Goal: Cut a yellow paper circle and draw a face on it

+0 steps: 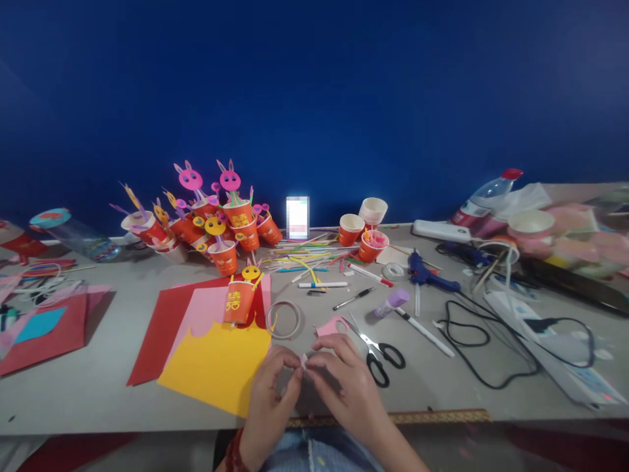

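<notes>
A small pale pink piece of paper [303, 360] is pinched between my two hands, close to the table's front edge. My left hand [272, 383] grips its left side with thumb and forefinger. From the right, my right hand [344, 373] holds it with the fingertips; part of the piece is hidden by the fingers. Just beyond my right hand lies a pink paper scrap [326, 327] with a cut-out edge. Scissors [377, 347] with black handles rest right of that hand, blades apart. Yellow paper [216, 367] lies beside my left hand.
A roll of tape [284, 319] and a red cup figure [239, 300] stand ahead. Several decorated cups [223, 255] crowd the back left. A purple glue stick [392, 303], a blue glue gun [430, 274] and its looping black cord [496, 383] lie right.
</notes>
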### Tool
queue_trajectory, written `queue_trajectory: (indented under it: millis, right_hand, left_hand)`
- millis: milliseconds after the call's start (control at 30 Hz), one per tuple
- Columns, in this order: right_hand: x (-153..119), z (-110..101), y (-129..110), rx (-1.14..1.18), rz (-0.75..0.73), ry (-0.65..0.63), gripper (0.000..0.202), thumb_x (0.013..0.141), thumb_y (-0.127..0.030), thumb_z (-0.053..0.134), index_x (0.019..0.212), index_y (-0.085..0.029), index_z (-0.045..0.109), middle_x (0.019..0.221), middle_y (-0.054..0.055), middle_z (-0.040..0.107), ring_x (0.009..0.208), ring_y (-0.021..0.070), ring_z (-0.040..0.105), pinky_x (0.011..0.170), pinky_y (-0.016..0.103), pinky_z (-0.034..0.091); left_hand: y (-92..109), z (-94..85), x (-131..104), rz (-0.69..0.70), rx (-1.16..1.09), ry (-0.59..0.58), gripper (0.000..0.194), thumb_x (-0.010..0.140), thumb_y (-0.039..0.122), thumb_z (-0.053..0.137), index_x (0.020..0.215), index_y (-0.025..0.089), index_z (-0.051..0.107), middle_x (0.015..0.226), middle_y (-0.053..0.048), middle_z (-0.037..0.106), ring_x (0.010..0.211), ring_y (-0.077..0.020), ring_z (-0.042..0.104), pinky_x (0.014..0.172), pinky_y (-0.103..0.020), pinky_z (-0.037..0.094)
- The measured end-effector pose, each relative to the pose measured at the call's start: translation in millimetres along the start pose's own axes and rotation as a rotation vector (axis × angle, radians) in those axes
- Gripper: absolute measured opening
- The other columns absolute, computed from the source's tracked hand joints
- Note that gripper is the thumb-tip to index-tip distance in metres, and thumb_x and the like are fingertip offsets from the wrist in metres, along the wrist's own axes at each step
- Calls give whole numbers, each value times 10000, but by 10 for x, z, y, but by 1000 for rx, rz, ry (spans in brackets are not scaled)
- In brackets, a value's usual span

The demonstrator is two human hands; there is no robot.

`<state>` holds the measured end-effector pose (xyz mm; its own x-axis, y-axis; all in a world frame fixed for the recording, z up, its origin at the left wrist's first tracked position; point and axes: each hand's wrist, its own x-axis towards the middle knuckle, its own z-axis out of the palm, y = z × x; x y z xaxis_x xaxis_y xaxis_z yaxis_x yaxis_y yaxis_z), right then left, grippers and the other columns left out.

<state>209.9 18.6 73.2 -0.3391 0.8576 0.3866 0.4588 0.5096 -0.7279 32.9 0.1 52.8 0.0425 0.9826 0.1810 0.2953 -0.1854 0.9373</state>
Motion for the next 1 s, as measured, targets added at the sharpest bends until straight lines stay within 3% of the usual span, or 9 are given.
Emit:
queue_trajectory:
  millis: [233,500,733,1000]
  right_hand:
    - [45,-19,-47,-57,-45,-52,143,924,-122,559,949,-236,640,939,62,674,923,242,583,833,403,473]
    - [47,-23,-49,-69,-65,-66,153,916,-103,540,927,-224,633,910,54,685,899,229,581,839,406,464]
    - [56,13,-28,-39,-33,-8,163,879,-90,539,835,-232,605,840,36,684,847,224,596,798,387,470]
    - [84,-89,128,-75,74,202,149,919,-172,516,841,-240,622,866,65,675,859,242,620,822,399,485]
  left_hand:
    - [94,-26,33,177,212,-16,112,924,176,519,834,220,567,811,-28,614,805,-192,587,733,-284,463]
    - [84,-28,17,186,237,-39,113,932,155,503,854,220,554,819,-31,612,815,-194,577,738,-289,452]
    - [79,-23,9,99,147,-42,124,939,224,507,829,219,565,831,-37,618,830,-201,595,751,-293,468]
    - [-27,-40,-22,-107,-164,32,207,939,358,553,834,193,620,862,-54,637,850,-201,612,780,-288,491]
